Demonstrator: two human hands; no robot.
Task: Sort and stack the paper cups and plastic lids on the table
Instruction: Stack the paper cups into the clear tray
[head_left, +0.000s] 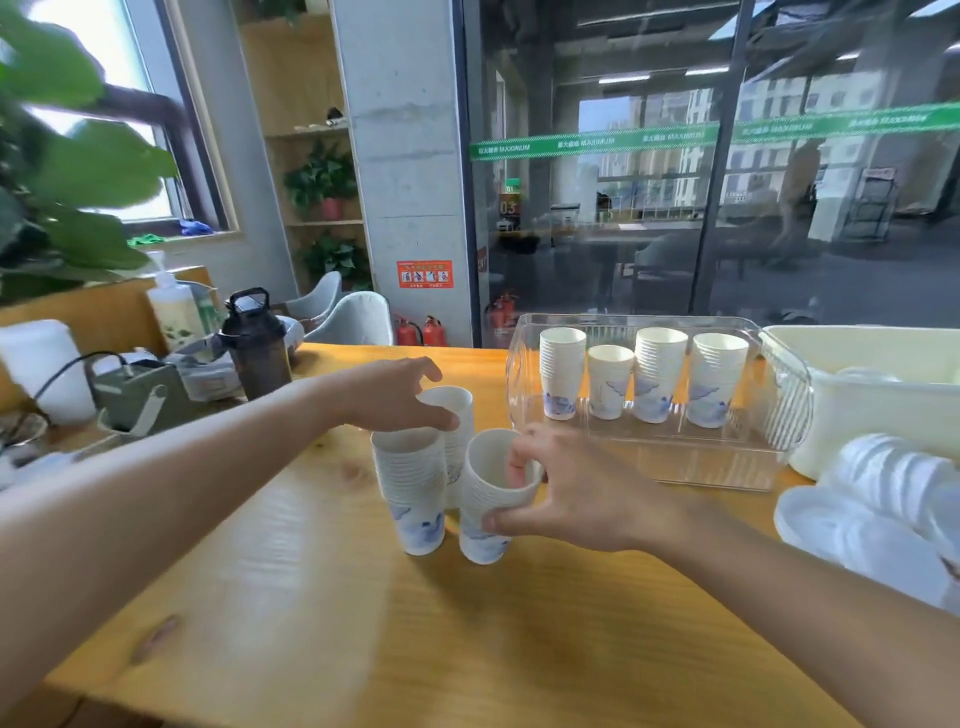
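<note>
On table (311, 597): right hand (576, 493) grip clamped on upright cup stack (485, 499), mouth up; left hand (395, 395) fingers spread, relaxed.

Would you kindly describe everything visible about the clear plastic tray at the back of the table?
The clear plastic tray is a transparent, rectangular bin with ribbed, rounded corners. It sits on the wooden table, beside a cream tub. Inside stand four upright stacks of white paper cups with blue prints, in a row. Neither hand touches it.
</note>
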